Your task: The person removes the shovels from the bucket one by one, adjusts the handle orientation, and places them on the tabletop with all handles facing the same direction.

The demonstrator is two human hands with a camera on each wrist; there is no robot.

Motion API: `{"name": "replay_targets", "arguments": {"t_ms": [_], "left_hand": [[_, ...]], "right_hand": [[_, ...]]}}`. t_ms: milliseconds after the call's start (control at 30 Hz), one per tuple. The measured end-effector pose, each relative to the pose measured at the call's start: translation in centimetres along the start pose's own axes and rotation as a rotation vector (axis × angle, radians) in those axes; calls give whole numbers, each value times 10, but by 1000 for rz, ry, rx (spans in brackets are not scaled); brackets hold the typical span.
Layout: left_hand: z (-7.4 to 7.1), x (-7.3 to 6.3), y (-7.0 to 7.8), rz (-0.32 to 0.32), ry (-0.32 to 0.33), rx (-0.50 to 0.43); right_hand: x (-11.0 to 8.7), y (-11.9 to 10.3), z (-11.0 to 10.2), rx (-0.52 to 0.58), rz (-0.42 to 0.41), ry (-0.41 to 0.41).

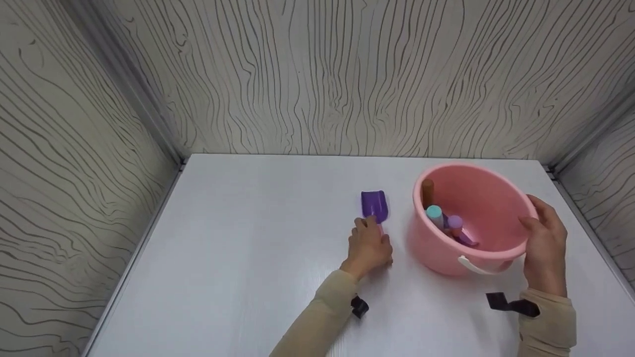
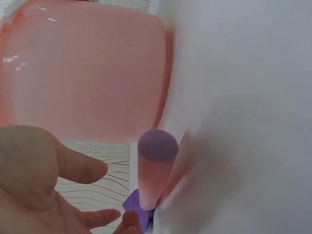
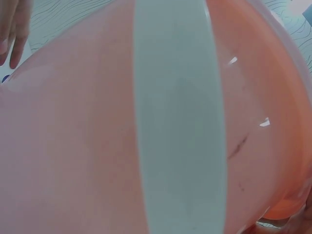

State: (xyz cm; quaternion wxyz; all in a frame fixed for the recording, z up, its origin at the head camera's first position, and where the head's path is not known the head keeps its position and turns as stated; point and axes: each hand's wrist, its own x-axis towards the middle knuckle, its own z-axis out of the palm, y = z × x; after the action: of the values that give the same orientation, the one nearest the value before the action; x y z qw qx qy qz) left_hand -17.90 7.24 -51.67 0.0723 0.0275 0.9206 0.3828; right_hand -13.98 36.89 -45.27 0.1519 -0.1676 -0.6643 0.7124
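A small toy shovel lies on the white table, its purple blade (image 1: pixel 373 204) pointing to the back. My left hand (image 1: pixel 369 245) is over the shovel's pink handle, hiding most of it in the head view. From the left wrist, the handle (image 2: pixel 157 170) with its purple end stands apart from the thumb, and the fingers are loosely extended beside it. To the right is a pink bucket (image 1: pixel 441 258), tipped a little to the left. My right hand (image 1: pixel 547 248) grips its right rim, thumb over the inside. Handles with a teal end (image 1: pixel 434 212) and a purple end (image 1: pixel 455 222) show inside.
A brown cylindrical piece (image 1: pixel 427 192) leans against the bucket's inner left wall. The bucket's white carrying handle (image 1: pixel 476 267) hangs at its front. Wood-grain panels (image 1: pixel 317 79) enclose the table (image 1: pixel 238 238) at the back and both sides.
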Motion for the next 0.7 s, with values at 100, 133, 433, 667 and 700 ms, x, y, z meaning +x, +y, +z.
{"name": "replay_targets", "arguments": {"t_ms": [100,133,433,667,700], "left_hand": [[-12,5,8,33,13,45],[-16,6,11,47,15,49],[-56,17,56,193,71,65],[-80,23,100,321,88,151],[-83,23,106,339,87,166]], "right_hand": [[1,0,0,9,1,8],[1,0,1,15,1,9],[0,2,1,24,1,12],[0,0,-1,10,3,3],[0,-1,-1,7,2,1]]}}
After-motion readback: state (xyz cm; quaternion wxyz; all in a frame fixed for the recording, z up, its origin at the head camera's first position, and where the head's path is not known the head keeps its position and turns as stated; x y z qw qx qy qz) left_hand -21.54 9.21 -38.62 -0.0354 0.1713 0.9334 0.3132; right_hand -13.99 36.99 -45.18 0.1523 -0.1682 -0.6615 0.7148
